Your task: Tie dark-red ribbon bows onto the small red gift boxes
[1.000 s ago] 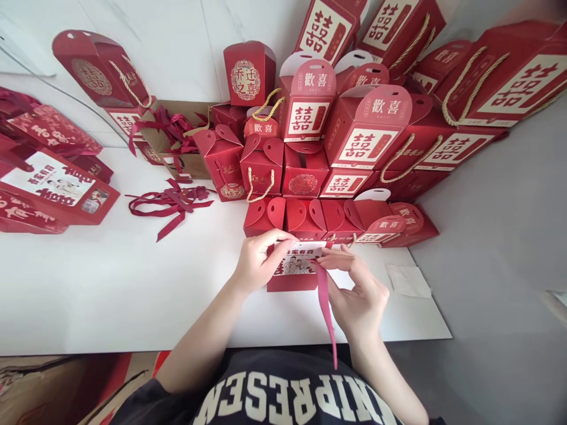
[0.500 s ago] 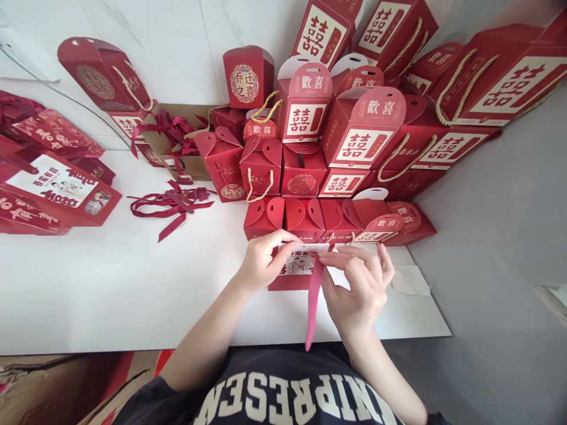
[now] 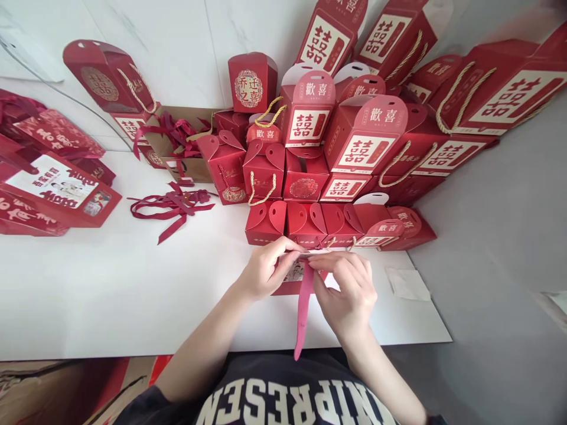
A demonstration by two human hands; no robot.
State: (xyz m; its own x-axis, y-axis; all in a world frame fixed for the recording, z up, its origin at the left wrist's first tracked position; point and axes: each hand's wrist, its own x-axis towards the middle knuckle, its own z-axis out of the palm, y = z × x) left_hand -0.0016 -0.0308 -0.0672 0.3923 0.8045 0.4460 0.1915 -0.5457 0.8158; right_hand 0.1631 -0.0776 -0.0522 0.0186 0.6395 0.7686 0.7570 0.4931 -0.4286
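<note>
A red gift box (image 3: pixel 287 288) with a white printed panel stands at the table's front, partly covered by both hands. My left hand (image 3: pixel 268 268) pinches the box's top edge between thumb and fingers. My right hand (image 3: pixel 348 289) is closed on a pink ribbon (image 3: pixel 302 316) at that same top edge. The ribbon's loose end hangs down in front of the box toward my shirt. Where the ribbon meets the box, my fingertips hide the detail.
Rows of red gift boxes (image 3: pixel 305 183) are stacked behind my hands. Loose dark-red ribbons (image 3: pixel 172 206) lie to the left, near an open cardboard box (image 3: pixel 195 168) of ribbons. More red boxes (image 3: pixel 66 183) pile at far left. White paper (image 3: pixel 407 283) lies at right, beside a grey wall (image 3: pixel 496 248).
My right hand has moved left, closer to my left hand, bringing the ribbon to the box's top edge. The hanging end has shifted left, and the box top has tilted.
</note>
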